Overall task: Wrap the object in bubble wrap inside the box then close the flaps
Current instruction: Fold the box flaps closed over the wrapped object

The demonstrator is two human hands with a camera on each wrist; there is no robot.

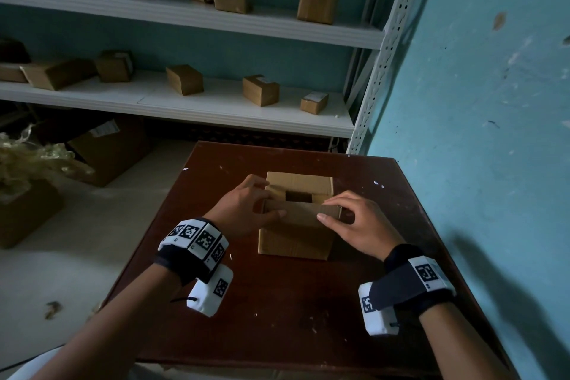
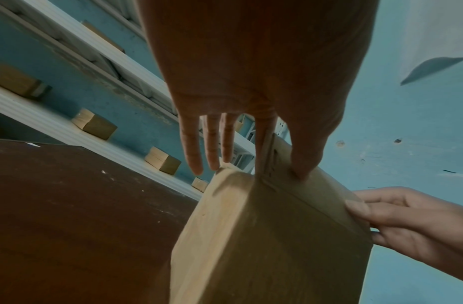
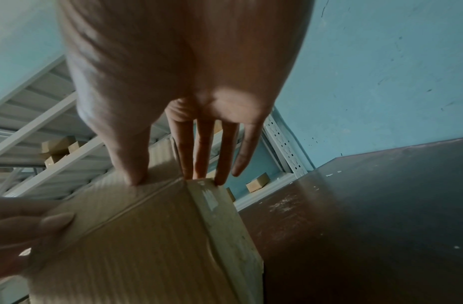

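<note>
A small cardboard box stands on the dark brown table. Its far flap lies folded over the top, and a dark gap stays uncovered in the middle. Nothing of the contents shows through it. My left hand pinches the left end of the near flap, thumb outside and index finger behind, as the left wrist view shows. My right hand pinches the flap's right end the same way. The flap leans in over the opening.
White metal shelves behind the table carry several small cardboard boxes. A blue wall runs close along the table's right side. On the floor at left lie a large box and a crumpled plastic bundle.
</note>
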